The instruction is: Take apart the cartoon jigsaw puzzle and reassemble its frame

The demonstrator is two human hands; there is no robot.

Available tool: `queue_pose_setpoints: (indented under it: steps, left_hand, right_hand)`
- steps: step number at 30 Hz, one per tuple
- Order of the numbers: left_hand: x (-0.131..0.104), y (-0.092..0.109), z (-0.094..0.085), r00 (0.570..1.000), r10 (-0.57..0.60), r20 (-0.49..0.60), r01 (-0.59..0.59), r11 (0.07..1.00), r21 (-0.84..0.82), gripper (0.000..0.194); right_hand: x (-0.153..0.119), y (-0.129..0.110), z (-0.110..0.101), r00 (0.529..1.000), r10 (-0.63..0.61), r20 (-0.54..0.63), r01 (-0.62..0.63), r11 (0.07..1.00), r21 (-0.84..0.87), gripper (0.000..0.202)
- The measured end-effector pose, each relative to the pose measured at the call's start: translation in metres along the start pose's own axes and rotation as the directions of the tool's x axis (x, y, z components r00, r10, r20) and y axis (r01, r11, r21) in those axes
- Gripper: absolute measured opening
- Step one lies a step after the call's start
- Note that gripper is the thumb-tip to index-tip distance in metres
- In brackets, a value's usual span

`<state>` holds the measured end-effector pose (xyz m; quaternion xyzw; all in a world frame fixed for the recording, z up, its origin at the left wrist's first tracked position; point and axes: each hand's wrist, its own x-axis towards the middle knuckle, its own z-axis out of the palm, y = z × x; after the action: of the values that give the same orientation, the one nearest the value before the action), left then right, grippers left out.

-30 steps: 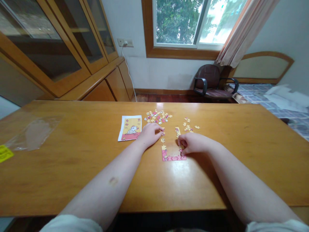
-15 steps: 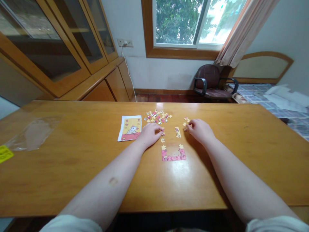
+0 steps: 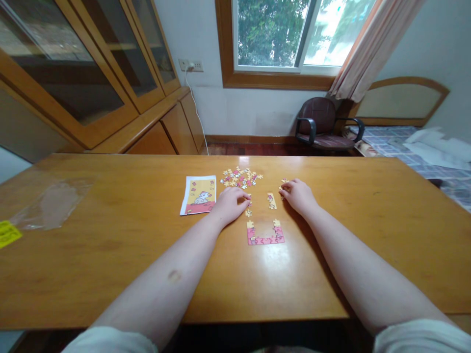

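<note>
My left hand (image 3: 231, 203) rests on the table with thumb and fingertips closed at small yellow puzzle pieces (image 3: 248, 213) in a short column. My right hand (image 3: 297, 194) is closed in a pinch over a small group of puzzle pieces (image 3: 283, 181), partly hiding them. Between the hands lies a joined yellow strip (image 3: 271, 201) of puzzle. Nearer to me is a U-shaped pink and yellow joined puzzle border (image 3: 265, 240). A heap of loose puzzle pieces (image 3: 240, 177) lies just beyond my left hand.
Left of my left hand lies a picture sheet (image 3: 198, 195) with a white cartoon animal. A clear plastic bag (image 3: 55, 203) with a yellow label is at the table's left. Past the table (image 3: 121, 255) stand a chair (image 3: 320, 122), a bed and a wooden cabinet (image 3: 147, 110).
My right hand has shifted slightly left and now covers more of the small group of puzzle pieces. My left hand has stayed in nearly the same spot.
</note>
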<state>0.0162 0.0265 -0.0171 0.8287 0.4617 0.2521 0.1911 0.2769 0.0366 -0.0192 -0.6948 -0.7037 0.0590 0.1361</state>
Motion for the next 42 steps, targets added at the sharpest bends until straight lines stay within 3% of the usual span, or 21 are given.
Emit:
queue_pose_setpoints:
  steps: [5, 10, 14, 28, 38, 42]
  left_hand:
    - [0.0, -0.001, 0.0, 1.0, -0.011, -0.002, 0.011, 1.0, 0.002, 0.014]
    - [0.0, -0.002, 0.001, 1.0, -0.011, -0.014, 0.011, 1.0, -0.006, 0.014]
    - [0.0, -0.001, 0.0, 1.0, -0.009, -0.015, 0.009, 1.0, -0.005, 0.015]
    - [0.0, 0.0, 0.0, 1.0, -0.003, -0.011, 0.003, 1.0, 0.006, 0.015]
    - [0.0, 0.001, -0.001, 1.0, -0.028, -0.013, 0.029, 0.999, 0.029, 0.017]
    - [0.0, 0.001, -0.003, 0.994, -0.096, -0.045, 0.1, 0.991, 0.092, 0.02]
  right_hand:
    - [-0.002, 0.002, -0.003, 0.999, 0.008, -0.045, -0.003, 0.994, 0.107, 0.016]
    - [-0.01, -0.004, -0.008, 0.997, 0.049, 0.054, -0.065, 0.934, 0.35, 0.011]
    - [-0.011, -0.004, -0.007, 0.995, 0.087, 0.052, -0.101, 0.883, 0.458, 0.016]
    - [-0.008, 0.0, -0.003, 0.996, 0.069, 0.061, -0.087, 0.923, 0.376, 0.024]
    - [-0.005, 0.0, 0.007, 0.999, -0.022, -0.039, 0.032, 0.96, 0.279, 0.021]
    - [-0.006, -0.003, 0.005, 0.982, -0.161, -0.103, 0.177, 0.97, 0.165, 0.02]
